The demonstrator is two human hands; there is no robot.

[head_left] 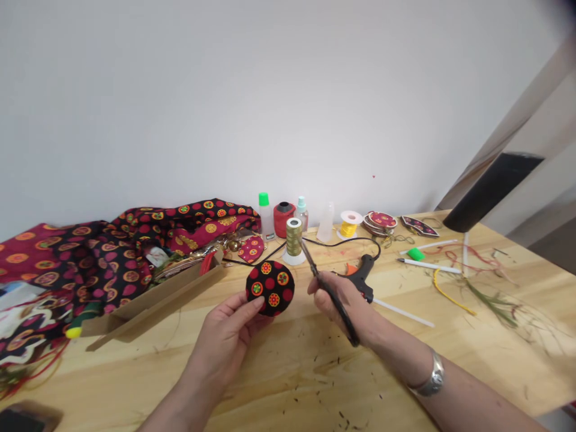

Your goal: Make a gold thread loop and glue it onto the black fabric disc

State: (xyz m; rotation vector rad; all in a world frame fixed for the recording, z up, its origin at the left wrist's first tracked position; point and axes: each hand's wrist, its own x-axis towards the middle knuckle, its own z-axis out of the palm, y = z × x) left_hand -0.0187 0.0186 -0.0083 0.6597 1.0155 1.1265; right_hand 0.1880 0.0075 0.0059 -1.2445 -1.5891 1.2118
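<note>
My left hand (pixel 231 327) pinches the lower left edge of a round fabric-covered disc (pixel 271 287), black with red, orange and green flower dots. The disc faces me, held above the table. To its right, my right hand (pixel 339 303) is closed around a pair of scissors (pixel 332 293) with dark handles. Their blades point up and left, apart from the disc. Behind the blades stands a spool of olive-gold thread (pixel 294 237). A black glue gun (pixel 362 277) lies just beyond my right hand, partly hidden by it, with a white glue stick (pixel 405 313) beside it.
Patterned fabric (pixel 135 234) is heaped at the left behind a cardboard box (pixel 157 306). Along the wall stand a green-capped bottle (pixel 266 217), red thread (pixel 283 221) and a yellow spool (pixel 348 225). A white pen (pixel 429 265) and loose cords lie right. Dark scraps dot the wooden table (pixel 270 384).
</note>
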